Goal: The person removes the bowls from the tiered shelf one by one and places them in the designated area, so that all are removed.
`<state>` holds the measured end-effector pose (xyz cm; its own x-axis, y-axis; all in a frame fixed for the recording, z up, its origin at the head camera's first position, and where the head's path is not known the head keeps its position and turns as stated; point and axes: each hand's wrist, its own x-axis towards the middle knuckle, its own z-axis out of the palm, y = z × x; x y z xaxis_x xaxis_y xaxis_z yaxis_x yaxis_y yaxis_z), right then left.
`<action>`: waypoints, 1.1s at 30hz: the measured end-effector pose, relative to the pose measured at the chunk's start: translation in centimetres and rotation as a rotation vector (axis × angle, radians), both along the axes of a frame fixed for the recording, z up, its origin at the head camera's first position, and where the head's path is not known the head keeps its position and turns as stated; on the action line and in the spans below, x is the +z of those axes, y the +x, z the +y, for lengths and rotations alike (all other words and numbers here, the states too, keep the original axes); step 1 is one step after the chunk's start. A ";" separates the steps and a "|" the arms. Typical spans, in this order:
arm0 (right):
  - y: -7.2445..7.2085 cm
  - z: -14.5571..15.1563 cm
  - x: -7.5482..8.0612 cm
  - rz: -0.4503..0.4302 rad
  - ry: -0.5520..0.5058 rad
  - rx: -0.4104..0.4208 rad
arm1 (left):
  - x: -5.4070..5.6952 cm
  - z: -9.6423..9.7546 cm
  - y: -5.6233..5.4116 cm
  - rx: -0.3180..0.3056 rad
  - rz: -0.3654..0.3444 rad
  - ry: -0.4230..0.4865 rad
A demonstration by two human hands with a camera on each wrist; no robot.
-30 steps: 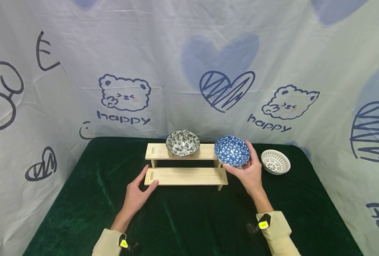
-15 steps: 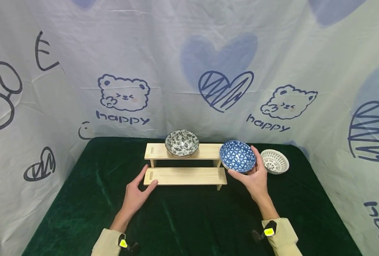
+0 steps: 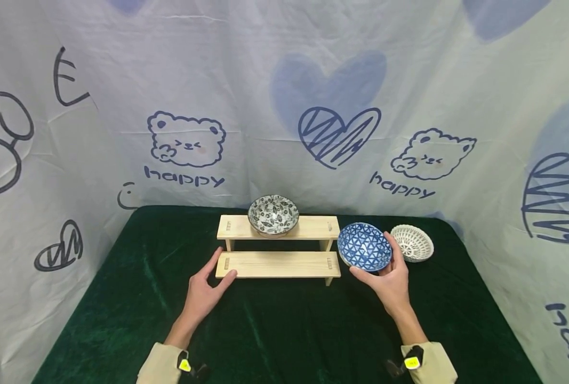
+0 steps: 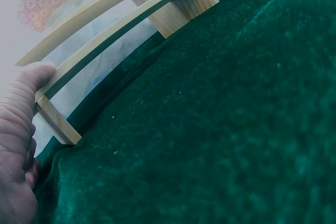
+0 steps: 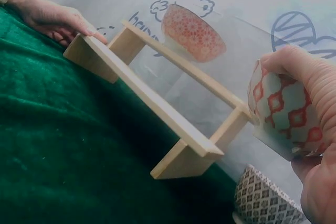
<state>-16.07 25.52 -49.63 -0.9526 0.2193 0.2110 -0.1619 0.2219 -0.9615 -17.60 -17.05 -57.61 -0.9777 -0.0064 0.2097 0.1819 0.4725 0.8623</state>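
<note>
My right hand (image 3: 393, 284) holds a bowl (image 3: 365, 246) by its right side, just off the right end of a two-tier wooden stand (image 3: 278, 264). Inside, this bowl is blue with white triangles; the right wrist view shows red lattice on its white outside (image 5: 286, 109). At the stand's left end, my left hand (image 3: 205, 289) grips the lower board, thumb at the front edge. On the upper tier sits a bowl (image 3: 273, 215) with a black floral inside and a reddish flowered outside (image 5: 193, 34).
A white bowl (image 3: 413, 243) with a dark-patterned inside stands on the cloth at the right, close behind my right hand; its outside has grey diamonds (image 5: 265, 198). Dark green cloth (image 3: 284, 330) covers the table. A printed white curtain (image 3: 260, 106) hangs behind.
My right hand has carried the blue bowl away from the upper tier, to the right and toward me. The left hand and the stand have stayed put.
</note>
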 end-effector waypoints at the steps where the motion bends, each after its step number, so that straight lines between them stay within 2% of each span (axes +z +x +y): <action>1: 0.2 0.1 -0.1 -0.003 0.003 -0.003 | 0.0 0.0 0.0 0.000 0.000 -0.001; 10: 1.7 1.1 -1.7 -0.044 0.023 -0.038 | -0.1 0.0 0.0 -0.001 0.001 -0.002; 17: 2.7 1.5 -2.3 -0.052 0.004 -0.028 | -0.1 0.0 -0.1 -0.001 0.006 -0.002; 26: 3.2 2.2 -3.2 -0.079 0.060 -0.021 | 0.0 0.1 -0.1 -0.002 0.013 0.006; 33: 3.7 2.7 -3.7 -0.111 0.062 -0.032 | 0.0 0.1 0.0 -0.005 0.015 0.008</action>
